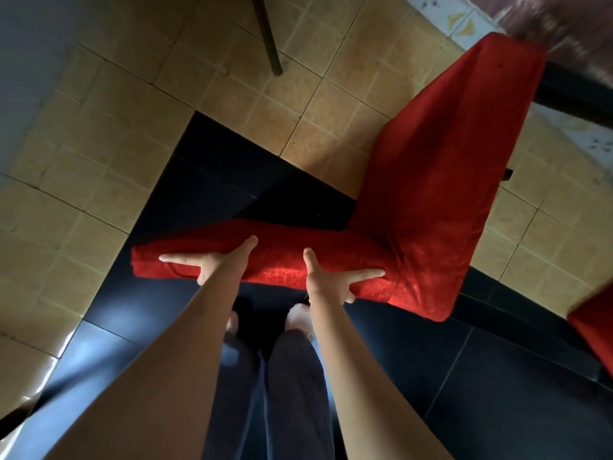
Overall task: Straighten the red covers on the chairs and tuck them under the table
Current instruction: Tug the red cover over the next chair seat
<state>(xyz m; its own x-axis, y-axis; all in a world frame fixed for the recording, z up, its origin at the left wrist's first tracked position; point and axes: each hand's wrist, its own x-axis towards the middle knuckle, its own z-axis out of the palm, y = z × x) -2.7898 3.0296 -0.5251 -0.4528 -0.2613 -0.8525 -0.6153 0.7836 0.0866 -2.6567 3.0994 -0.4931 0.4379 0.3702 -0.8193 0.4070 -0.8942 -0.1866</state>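
On the top edge of the chair's backrest, directly below the camera, both hands lay on the red cover (431,200): the left hand (205,263) and the right hand (335,277) each had the thumb on the far side and the fingers spread along and over the near side, clasping the padded top rather than pinching loose cloth. The covered seat ran away to the upper right, its far end just meeting the edge of the table (570,31), so the chair was not yet tucked under. A push from here could likely go wrong in two ways: the cloth might slide and bunch under the palms, undoing any straightening, or the chair, standing askew to the table, might catch a leg on it. A dark chair leg (268,34) stood well apart at the top. The floor (99,161) was tan tile with a dark glossy band beneath the person's feet, and the room looked dim. Another red cover (593,330) showed at the right edge.
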